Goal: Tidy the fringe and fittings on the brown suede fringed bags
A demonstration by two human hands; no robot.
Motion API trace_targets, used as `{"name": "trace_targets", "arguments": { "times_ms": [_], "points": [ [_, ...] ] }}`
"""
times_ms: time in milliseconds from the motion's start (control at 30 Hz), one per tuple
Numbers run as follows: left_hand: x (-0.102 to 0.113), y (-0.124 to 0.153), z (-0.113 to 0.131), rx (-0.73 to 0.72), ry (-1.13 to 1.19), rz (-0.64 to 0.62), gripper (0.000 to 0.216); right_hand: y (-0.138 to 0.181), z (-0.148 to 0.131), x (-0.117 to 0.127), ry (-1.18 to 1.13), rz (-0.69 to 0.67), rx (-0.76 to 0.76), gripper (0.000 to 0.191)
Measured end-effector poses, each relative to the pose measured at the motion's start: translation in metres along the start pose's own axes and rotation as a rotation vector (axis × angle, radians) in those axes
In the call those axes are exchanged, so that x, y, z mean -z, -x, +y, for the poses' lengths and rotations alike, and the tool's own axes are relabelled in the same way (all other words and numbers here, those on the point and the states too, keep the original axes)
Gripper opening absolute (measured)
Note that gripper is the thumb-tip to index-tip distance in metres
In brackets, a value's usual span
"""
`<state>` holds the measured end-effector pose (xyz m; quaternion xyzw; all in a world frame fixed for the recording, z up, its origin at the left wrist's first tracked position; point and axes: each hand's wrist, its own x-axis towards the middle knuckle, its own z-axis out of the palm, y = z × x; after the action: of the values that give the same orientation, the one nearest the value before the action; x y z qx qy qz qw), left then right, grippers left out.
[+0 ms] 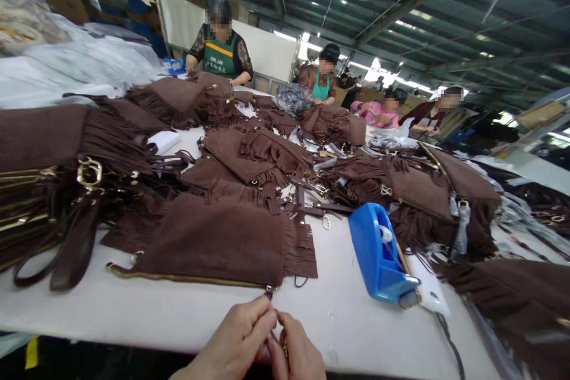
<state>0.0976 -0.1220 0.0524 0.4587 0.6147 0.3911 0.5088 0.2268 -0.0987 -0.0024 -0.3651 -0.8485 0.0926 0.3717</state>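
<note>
At the bottom centre of the frame I have my left hand (238, 341) and right hand (299, 351) brought together at the near edge of the counter (133, 312), fingertips meeting. I judge this as the fiddly part of the work on the brown fringed bag (214, 243) lying just above them: both hands seem to pinch something small at the zip pull (269, 293), which hangs off the bag's lower right corner. What sits between the fingers is too small for me to make out. Both hands are curled nearly closed, thumbs pressed to forefingers, not spread.

The next move, as I read it, calls for a fine, steady pinch and little travel, since the pull is right at the fingertips.

A blue tape dispenser (378, 255) stands to the right of centre. More brown bags are heaped across the middle and left of the frame, and other people work at the far end, upper centre.
</note>
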Motion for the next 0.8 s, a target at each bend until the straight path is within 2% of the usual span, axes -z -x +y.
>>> {"name": "trace_targets", "arguments": {
  "times_ms": [100, 233, 367, 533, 567, 633, 733, 800],
  "points": [
    [-0.007, 0.000, -0.011, 0.051, -0.010, -0.003, 0.034, 0.012, 0.001, -0.007, 0.136, 0.029, -0.016, 0.036],
    [-0.013, -0.003, -0.016, 0.113, -0.042, 0.031, 0.037, 0.018, -0.001, -0.010, 0.280, 0.077, 0.021, 0.031],
    [-0.016, -0.006, -0.013, 0.139, -0.043, 0.048, 0.039, 0.015, -0.002, -0.008, 0.240, 0.025, 0.029, 0.033],
    [-0.011, -0.008, -0.010, 0.134, -0.113, 0.038, 0.039, 0.009, -0.001, -0.005, 0.215, -0.026, -0.062, 0.037],
    [-0.008, -0.008, -0.010, 0.114, -0.145, 0.053, 0.039, 0.008, 0.001, -0.003, 0.212, -0.036, -0.084, 0.037],
    [0.000, -0.008, -0.011, 0.028, -0.293, 0.176, 0.037, 0.006, 0.007, 0.002, 0.221, -0.057, -0.120, 0.040],
    [0.006, -0.008, -0.020, -0.197, -0.682, 0.430, 0.024, 0.004, 0.017, 0.008, 0.236, -0.091, -0.156, 0.044],
    [0.002, -0.010, -0.029, -0.360, -0.921, 0.505, 0.016, 0.003, 0.020, 0.009, 0.233, -0.102, -0.174, 0.045]
  ]
}}
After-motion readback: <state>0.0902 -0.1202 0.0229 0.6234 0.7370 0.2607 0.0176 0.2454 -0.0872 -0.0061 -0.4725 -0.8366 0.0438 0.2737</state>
